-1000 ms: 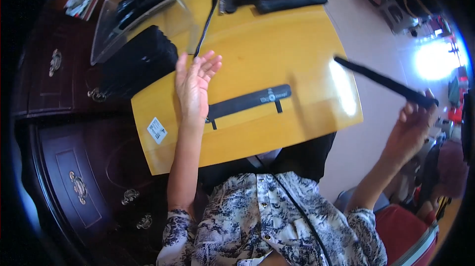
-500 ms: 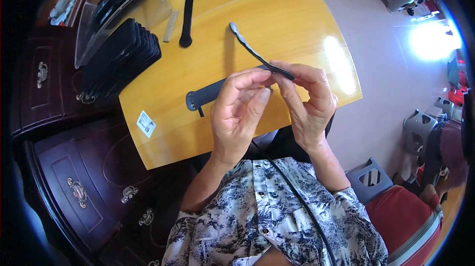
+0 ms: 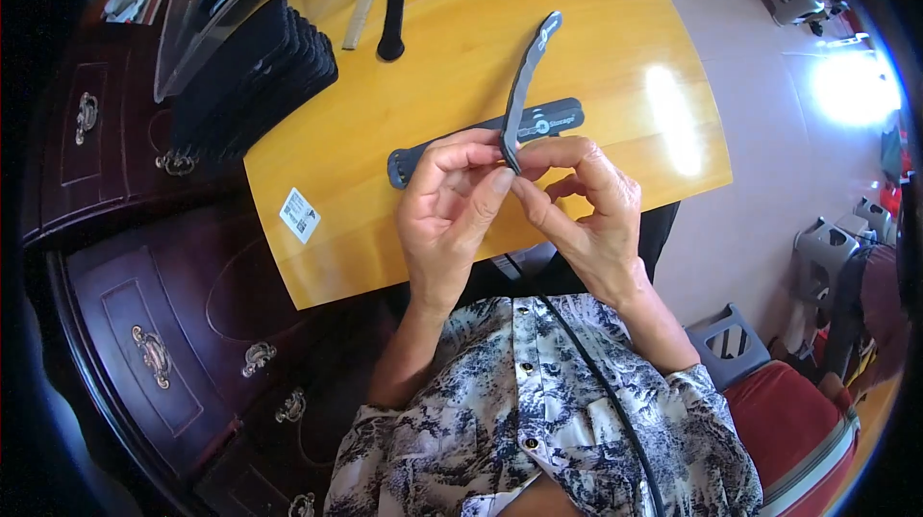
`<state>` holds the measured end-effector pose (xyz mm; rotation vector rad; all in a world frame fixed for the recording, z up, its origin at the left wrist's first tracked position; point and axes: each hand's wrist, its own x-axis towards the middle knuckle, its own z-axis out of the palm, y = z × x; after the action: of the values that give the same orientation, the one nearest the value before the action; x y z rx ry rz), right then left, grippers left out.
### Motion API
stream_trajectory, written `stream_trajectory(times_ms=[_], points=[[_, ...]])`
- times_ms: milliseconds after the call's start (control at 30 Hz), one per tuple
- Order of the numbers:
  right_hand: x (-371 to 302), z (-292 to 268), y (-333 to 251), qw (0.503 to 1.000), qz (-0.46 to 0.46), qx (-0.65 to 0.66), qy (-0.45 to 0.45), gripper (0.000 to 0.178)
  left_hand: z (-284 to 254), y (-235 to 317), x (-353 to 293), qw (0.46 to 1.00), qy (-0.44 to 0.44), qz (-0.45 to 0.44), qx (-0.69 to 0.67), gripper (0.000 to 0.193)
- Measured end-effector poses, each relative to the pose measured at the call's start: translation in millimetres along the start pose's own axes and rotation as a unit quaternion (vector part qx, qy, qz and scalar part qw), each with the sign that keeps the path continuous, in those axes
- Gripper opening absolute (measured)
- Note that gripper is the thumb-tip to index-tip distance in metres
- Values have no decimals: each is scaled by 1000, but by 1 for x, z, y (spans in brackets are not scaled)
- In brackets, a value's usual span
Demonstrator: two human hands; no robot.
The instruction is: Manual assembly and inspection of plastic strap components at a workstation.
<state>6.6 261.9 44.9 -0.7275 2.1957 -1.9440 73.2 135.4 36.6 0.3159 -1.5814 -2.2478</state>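
Note:
Between my two hands a narrow dark grey strap (image 3: 522, 84) stands up, bent near its lower end, with a rounded tip and white printing. My left hand (image 3: 444, 204) pinches that lower end between thumb and fingers. From the other side, my right hand (image 3: 591, 204) grips the same end with its thumb and fingertips. The fingers hide the very end of the strap. Behind the hands another dark grey strap (image 3: 569, 117) lies flat on the yellow wooden table (image 3: 615, 46), with small holes at its left end and white printing at its right.
A black strap (image 3: 393, 17) and a clear strip (image 3: 359, 20) lie farther back. Stacked black flat pieces (image 3: 255, 75) stand at left beside a clear plastic bin (image 3: 183, 46). A white label (image 3: 299, 215) sticks near the left edge. Dark drawers (image 3: 144, 344) adjoin; a grey stool (image 3: 728, 344) stands right.
The held strap has swung from leaning left to standing nearly upright, its tip tilting right. Both hands have turned with it, and the printed face of the strap on the table shows more.

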Motion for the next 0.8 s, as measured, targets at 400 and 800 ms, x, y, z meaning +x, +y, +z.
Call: stream_trajectory(times_ms=[400,800], points=[[8,8,-3,994,-65,-57,-70,12,-22,0,-4,981,11,124,146,15],[11,7,-6,992,-35,-47,-109,10,-22,0,-10,978,29,121,166,18]])
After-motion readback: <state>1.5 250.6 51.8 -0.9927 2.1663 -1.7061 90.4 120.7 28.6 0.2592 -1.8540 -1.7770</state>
